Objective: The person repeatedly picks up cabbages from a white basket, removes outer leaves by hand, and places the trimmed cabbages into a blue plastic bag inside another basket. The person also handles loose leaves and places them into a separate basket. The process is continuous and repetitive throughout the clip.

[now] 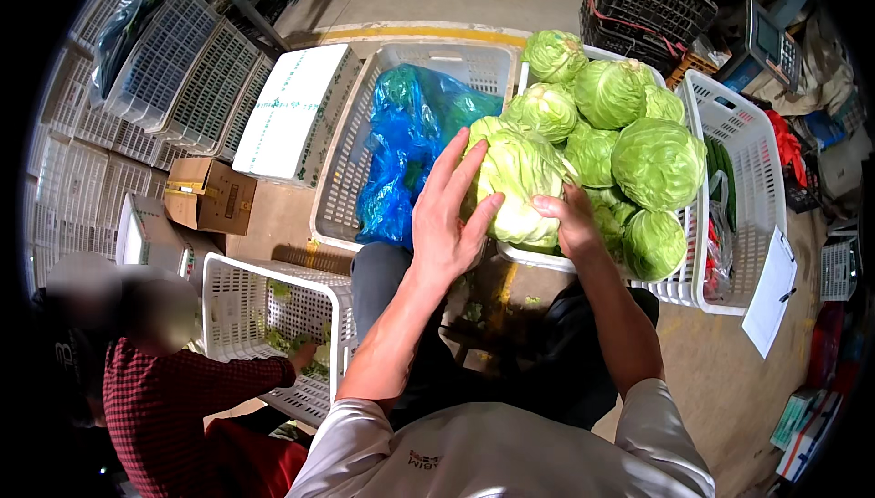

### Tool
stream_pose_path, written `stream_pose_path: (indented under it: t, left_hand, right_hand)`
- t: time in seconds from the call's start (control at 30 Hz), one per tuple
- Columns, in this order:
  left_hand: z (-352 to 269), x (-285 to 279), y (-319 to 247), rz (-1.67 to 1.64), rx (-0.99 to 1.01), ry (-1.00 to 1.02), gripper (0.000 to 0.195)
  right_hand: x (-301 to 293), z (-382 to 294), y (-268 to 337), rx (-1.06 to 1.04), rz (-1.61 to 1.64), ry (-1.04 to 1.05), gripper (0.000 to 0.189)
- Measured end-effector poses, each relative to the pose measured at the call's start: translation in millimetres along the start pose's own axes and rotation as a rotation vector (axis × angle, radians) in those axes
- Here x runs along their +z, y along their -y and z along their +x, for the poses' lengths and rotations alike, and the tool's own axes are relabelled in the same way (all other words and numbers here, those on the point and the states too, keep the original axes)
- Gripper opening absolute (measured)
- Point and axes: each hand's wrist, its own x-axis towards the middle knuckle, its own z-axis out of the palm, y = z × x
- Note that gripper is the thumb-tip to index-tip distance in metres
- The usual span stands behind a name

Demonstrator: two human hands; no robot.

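Observation:
A pale green cabbage with loose outer leaves (523, 187) is held between my two hands at the near left corner of a heaped white plastic crate (540, 260). My left hand (448, 214) lies along its left side, fingers extended and thumb apart. At its lower right, my right hand (577, 221) grips it, the thumb on a leaf and the other fingers partly hidden. Several more round cabbages (660, 163) fill the crate behind and to the right. Whether the held cabbage rests on anything underneath is hidden.
To the left, a crate (335, 183) holds blue plastic bags (396, 163). Rightward stands a crate (748, 156) with cucumbers (721, 177) and a clipboard (770, 293) on its side. A person in a checked shirt (178, 388) reaches into a tipped crate (273, 265) at lower left.

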Motion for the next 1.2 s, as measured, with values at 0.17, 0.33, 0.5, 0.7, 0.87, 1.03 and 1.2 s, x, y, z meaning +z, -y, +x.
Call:
stream_pose_path:
  t: [0.17,0.33,0.5,0.7,0.87,1.03,1.2]
  left_hand:
    - [0.1,11.2,26.5,0.087,0.074,-0.104,0.037]
    - [10.5,8.1,38.3,0.191,0.169,-0.185,0.022]
    - [17.1,-12.9,64.6,0.095,-0.121,-0.276,0.019]
    - [15.2,-23.3,23.7,-0.064,0.033,0.134,0.028]
    - [14.5,-17.4,26.7,-0.076,-0.048,0.193,0.026]
    - [10.4,-25.8,37.2,-0.023,0.094,0.239,0.019]
    - [-10.0,-38.9,21.5,0.003,0.13,0.264,0.016]
  right_hand:
    - [-5.0,3.5,-15.7,0.051,-0.025,-0.082,0.064]
    - [1.7,5.7,-22.7,0.075,0.081,-0.01,0.065]
    - [2.5,6.5,-21.0,0.14,0.303,0.09,0.067]
    - [7.0,9.8,-17.3,0.032,0.244,0.074,0.062]
    - [-39.9,15.4,-62.3,0.102,0.233,-0.146,0.056]
    - [-9.5,12.2,-37.3,0.189,0.334,-0.021,0.054]
    - [-19.8,13.2,-46.6,0.183,0.406,-0.057,0.045]
